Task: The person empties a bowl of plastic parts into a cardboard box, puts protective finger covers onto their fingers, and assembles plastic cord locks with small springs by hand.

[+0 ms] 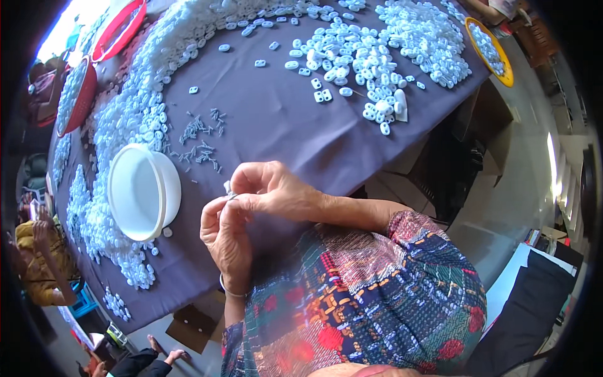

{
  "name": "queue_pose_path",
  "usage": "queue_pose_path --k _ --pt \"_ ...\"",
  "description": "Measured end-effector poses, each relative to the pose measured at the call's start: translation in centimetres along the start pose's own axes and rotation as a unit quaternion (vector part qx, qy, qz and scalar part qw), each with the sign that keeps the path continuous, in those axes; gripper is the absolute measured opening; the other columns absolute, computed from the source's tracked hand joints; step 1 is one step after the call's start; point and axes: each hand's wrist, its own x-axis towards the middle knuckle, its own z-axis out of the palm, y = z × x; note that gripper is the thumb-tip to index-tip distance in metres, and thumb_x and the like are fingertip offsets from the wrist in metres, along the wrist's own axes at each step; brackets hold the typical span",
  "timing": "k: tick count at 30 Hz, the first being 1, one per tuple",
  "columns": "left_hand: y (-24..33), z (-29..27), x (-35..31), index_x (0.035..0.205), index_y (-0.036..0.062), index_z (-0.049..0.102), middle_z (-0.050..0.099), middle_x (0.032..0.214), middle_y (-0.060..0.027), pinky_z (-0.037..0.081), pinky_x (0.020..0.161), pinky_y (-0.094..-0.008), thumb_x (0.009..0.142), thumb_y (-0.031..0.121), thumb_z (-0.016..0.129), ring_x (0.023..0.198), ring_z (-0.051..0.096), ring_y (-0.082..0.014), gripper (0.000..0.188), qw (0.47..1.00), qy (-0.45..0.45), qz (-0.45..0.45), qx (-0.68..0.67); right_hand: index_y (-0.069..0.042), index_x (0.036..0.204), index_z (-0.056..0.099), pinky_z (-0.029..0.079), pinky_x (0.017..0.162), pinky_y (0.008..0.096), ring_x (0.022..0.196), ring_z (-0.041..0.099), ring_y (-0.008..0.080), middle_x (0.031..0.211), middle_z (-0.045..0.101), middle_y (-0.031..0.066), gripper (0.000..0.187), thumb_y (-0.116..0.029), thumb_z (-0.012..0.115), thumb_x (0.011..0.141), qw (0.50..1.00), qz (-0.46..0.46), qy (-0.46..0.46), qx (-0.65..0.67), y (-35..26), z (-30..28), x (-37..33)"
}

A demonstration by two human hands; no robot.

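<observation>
My left hand (227, 235) and my right hand (273, 188) meet over the near edge of the table, fingertips pinched together on one small white plastic piece (227, 188) with a bit of metal at it. A white plastic bowl (143, 191) stands just left of my hands. Small grey metal pins (201, 141) lie scattered beyond the bowl. Heaps of small white plastic pieces (129, 119) run along the left side of the table.
The table wears a dark purple cloth (276, 119). More white pieces (370, 60) pile at the far side. A yellow tray (490, 50) sits far right, red baskets (78, 94) far left. Another person (38, 257) sits at the left. Cardboard (191, 330) lies on the floor.
</observation>
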Motion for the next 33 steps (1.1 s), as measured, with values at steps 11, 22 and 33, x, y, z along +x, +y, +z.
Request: queue_pose_path --k 11,22,33 --pt "0.9 0.6 0.7 0.092 0.0015 0.057 0.059 0.085 -0.0059 0.045 0.064 -0.0248 0.088 0.001 0.058 0.070 0.055 -0.0133 0.005 0.930 0.082 0.225 0.278 -0.004 0.089 0.057 0.046 0.065 0.0250 0.074 0.054 0.0111 0.080 0.054 0.0013 0.015 0.005 0.059 0.077 0.896 -0.262 0.083 -0.348 -0.8 1.5 1.6" --pt "-0.6 2.3 0.8 0.096 0.0003 0.054 0.055 0.088 -0.0099 0.045 0.060 -0.0273 0.082 -0.005 0.061 0.070 0.053 -0.0173 0.017 0.883 0.007 0.402 0.242 -0.001 0.097 0.048 0.046 0.069 0.0209 0.077 0.053 0.0103 0.095 0.052 0.0059 0.013 -0.011 0.054 0.093 0.974 -0.159 0.099 -0.130 -0.7 1.7 -0.1" --pt "1.5 3.5 2.4 0.089 0.0019 0.052 0.051 0.084 -0.0108 0.045 0.061 -0.0358 0.082 -0.001 0.061 0.073 0.052 -0.0279 0.011 0.831 0.053 0.467 0.296 0.001 0.093 0.056 0.047 0.065 0.0350 0.073 0.057 0.0280 0.082 0.056 0.0134 0.019 -0.002 0.064 0.076 0.779 -0.359 0.046 -0.512 -2.6 0.9 1.8"
